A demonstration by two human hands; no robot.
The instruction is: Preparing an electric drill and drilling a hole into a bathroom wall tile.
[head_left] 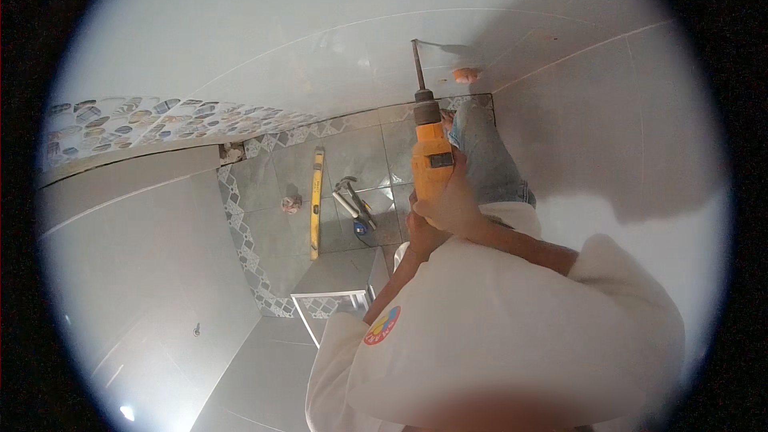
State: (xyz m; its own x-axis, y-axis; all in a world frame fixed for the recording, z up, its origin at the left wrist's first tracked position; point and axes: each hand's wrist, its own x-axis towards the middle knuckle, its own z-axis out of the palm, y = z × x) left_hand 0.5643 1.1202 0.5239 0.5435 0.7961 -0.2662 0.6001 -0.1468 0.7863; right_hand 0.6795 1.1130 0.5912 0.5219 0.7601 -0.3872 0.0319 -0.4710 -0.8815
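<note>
A yellow-orange power drill [433,162] points away from me toward the wall, held in both hands. Its long dark bit [418,66] reaches the pale tiled wall [336,24], the tip at or very near the surface. My right hand [453,204] is wrapped round the rear of the drill from the right side. Lower and to the left, my left hand [424,234] is closed at the drill's back end, its fingers partly hidden. Just right of the bit, a small orange piece [466,75] shows at the wall.
On the grey floor tiles lie a yellow spirit level [317,204], a hammer [358,198], a blue tape measure [361,227] and a small crumpled object [291,204]. A grey-topped stand [332,272] is near my left arm. Another wall [608,112] closes off the right side.
</note>
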